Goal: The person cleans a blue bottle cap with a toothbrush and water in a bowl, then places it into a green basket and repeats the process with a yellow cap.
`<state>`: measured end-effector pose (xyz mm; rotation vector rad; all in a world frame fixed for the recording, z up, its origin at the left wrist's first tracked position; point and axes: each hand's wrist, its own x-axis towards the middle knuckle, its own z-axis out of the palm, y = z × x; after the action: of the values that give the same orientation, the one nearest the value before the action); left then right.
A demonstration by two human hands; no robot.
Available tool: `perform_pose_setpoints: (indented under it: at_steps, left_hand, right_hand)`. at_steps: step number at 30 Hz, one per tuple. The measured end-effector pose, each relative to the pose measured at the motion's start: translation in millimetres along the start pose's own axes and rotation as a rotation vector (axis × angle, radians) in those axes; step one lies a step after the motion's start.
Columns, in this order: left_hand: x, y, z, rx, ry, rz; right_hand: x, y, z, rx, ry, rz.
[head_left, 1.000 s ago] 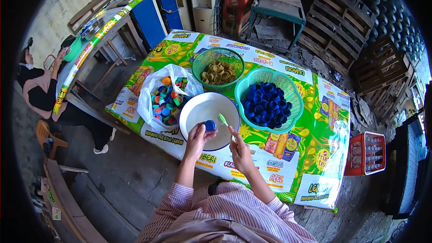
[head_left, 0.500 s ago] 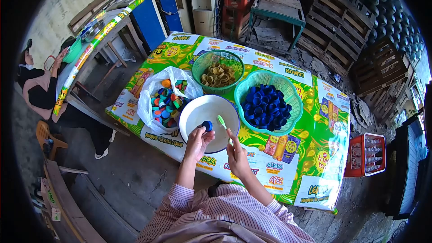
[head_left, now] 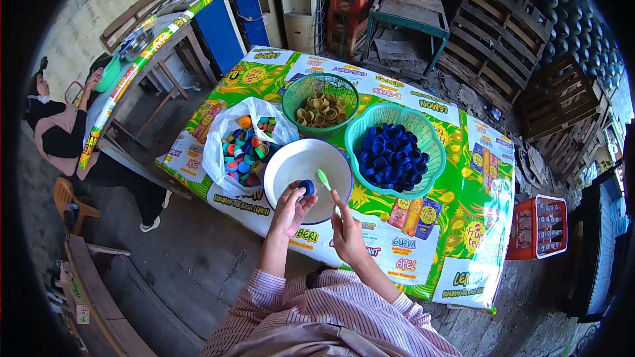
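Note:
Over the near part of a white basin (head_left: 278, 165) with a dark rim, my left hand (head_left: 289, 210) is closed on a dark blue bottle cap (head_left: 307, 188). Just to its right, my right hand (head_left: 348, 235) grips the handle of a green toothbrush (head_left: 323, 179), its head end pointing up and away over the basin. The brush and the cap are a short distance apart. Right of the basin, a turquoise basket (head_left: 433, 175) holds many dark blue caps (head_left: 390, 158). Behind it, a green basket (head_left: 291, 92) contains tan caps (head_left: 321, 111). A white plastic bag (head_left: 221, 135) of mixed-colour caps stands at left.
A bright printed cover (head_left: 456, 225) lies over the table. On the floor at right is a red crate (head_left: 522, 228) of bottles. Across on the left, another person (head_left: 63, 129) sits by a second table. Wooden pallets (head_left: 493, 33) and stacked crates (head_left: 347, 6) stand behind.
Both hands stay nearly in place. The blue cap has shifted very slightly right and down in my left hand, and the toothbrush has barely moved.

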<state>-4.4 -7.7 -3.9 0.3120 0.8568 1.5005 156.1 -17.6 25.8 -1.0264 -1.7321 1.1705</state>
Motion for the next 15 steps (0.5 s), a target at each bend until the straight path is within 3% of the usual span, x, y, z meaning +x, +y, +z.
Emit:
perform_pose_setpoints:
  at_steps: [9,13,15]
  left_hand:
    - [-4.1,0.6,4.9,0.017,-0.004,0.013]
    - [-3.3,4.2,5.2,0.013,-0.008,0.021]
    - [-2.6,3.2,2.2,-0.025,0.009,-0.019]
  right_hand:
    - [-4.1,0.2,3.6,0.002,-0.014,-0.024]
    - [0.6,1.0,-0.1,-0.038,0.097,-0.098]
    - [-4.3,-2.0,0.3,-0.036,0.039,-0.055]
